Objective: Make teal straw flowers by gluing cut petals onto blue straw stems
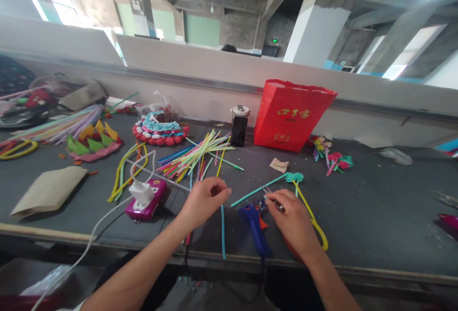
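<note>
My left hand [205,199] is curled with thumb and fingertips together, over the near end of a pile of colored straw-like sticks [200,156]; what it may hold is too small to make out. A blue strip [223,232] lies below its fingertips. In my right hand [291,218] is a small metal tool [268,191], its tips pointing up and left. Beside that hand, a blue glue gun [255,227] lies on the dark table. Just beyond are a teal stick [255,191], a teal flower [294,177] and a bent yellow stem [313,215].
A purple power strip [157,206] with a white plug and cable sits left. Behind stand a black cup [239,129] and a red bag [293,120]. Craft flowers [336,162], a beaded ring [157,129] and a brown paper packet [50,189] lie around the table.
</note>
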`<state>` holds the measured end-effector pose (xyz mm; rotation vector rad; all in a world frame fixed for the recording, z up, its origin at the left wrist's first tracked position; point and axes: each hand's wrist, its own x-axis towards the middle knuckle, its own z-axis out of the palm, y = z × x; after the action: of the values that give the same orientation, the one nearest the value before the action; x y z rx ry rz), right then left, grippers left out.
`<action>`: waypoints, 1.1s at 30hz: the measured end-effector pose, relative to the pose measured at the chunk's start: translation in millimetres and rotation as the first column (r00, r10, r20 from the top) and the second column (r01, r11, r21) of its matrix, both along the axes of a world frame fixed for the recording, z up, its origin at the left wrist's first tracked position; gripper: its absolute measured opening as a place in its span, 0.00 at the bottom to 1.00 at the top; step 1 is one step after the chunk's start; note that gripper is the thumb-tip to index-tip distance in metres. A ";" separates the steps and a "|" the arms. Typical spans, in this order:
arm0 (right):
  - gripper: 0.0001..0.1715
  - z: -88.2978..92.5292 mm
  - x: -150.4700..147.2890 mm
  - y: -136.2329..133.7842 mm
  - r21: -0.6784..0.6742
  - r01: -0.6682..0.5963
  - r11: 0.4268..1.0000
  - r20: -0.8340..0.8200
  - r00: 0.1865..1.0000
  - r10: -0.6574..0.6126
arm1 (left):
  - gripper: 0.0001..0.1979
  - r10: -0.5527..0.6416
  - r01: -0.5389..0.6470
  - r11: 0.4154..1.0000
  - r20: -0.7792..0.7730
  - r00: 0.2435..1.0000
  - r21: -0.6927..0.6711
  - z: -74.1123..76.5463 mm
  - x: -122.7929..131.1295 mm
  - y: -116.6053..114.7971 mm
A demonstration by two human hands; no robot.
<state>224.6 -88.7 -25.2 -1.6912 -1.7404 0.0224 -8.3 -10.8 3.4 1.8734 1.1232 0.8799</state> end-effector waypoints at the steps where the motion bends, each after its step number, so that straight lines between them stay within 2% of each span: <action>1: 0.11 -0.7 1.5 0.6 -0.020 -0.008 1.000 -0.046 0.999 0.007 | 0.13 0.011 -0.011 1.000 -0.023 1.000 0.001 0.5 -5.2 4.9; 6: 0.14 -1.6 -0.8 0.3 -0.069 0.049 0.996 -0.149 0.987 -0.059 | 0.14 0.016 -0.004 0.999 -0.247 0.969 0.048 -2.0 -20.8 18.2; 9: 0.22 -2.2 -1.5 1.4 -0.115 0.101 0.988 -0.103 0.988 -0.113 | 0.13 -0.013 0.045 0.996 -0.389 0.921 0.073 -3.1 -22.2 16.2; 14: 0.19 -7.4 7.2 5.7 -0.221 0.120 0.968 0.000 0.992 -0.123 | 0.12 -0.041 0.081 0.996 -0.559 0.829 0.047 -4.9 -21.7 12.7; 24: 0.14 -13.5 21.8 0.1 -0.284 0.161 0.945 0.049 0.987 -0.153 | 0.13 -0.054 0.110 0.993 -0.642 0.765 0.047 -9.7 -21.3 14.8; 33: 0.13 -13.6 26.0 -2.9 -0.314 0.159 0.936 0.065 0.987 -0.146 | 0.13 -0.054 0.113 0.992 -0.658 0.751 0.048 -17.4 -19.1 12.6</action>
<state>250.6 -91.6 -38.8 -2.0696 -1.6983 0.2106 -27.3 1.9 -14.0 2.3732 1.4021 0.1887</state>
